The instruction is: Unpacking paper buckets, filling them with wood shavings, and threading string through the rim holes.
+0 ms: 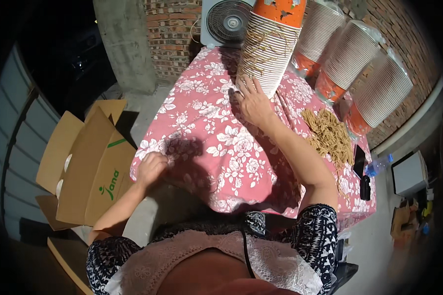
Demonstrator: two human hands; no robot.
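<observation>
Counter (241, 167), near-left edge: left hand (152, 168), fingers loosely curled; whether it grips anything cannot be told. Farther: right hand (255, 105), open, fingers slightly spread, touching the near end of cup stack (286, 51), located just beyond it, twine (254, 53) along its side. Behind: fan (231, 22)

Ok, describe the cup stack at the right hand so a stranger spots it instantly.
Find the pink floral tablecloth. Toward its far side, just right of the grey fan, is the cup stack. Unlike the three plastic-bagged stacks farther right, it has orange at its upper end and tan cords across its side.
</observation>
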